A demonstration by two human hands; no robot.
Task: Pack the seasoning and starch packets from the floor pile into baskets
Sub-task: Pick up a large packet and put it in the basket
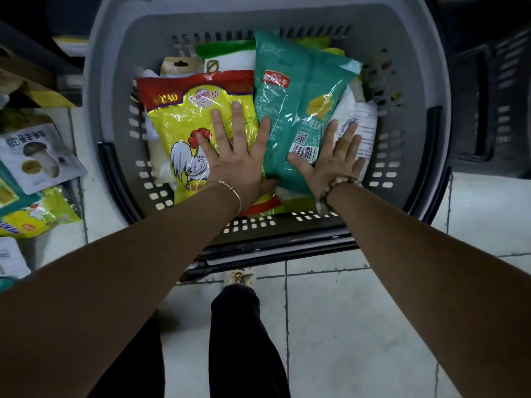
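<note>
A grey plastic basket (115, 81) stands on the tiled floor and holds several packets. My left hand (232, 156) lies flat with spread fingers on a yellow packet with a rooster picture (184, 116), its index finger touching the edge of a teal starch packet (298, 104). My right hand (336, 159) presses flat on the teal packet's lower right corner and on a white packet (363, 122) beside it. More packets, a green-and-white one (230, 57) among them, lie underneath at the basket's far end.
A pile of loose packets lies on the floor at the left, with a white mushroom-picture packet (37, 156) and a yellow rooster packet (37, 214). A dark basket (488, 110) stands at the right. The grey basket's black handle (273, 248) lies folded at its near rim. My leg and shoe (240, 278) are below it.
</note>
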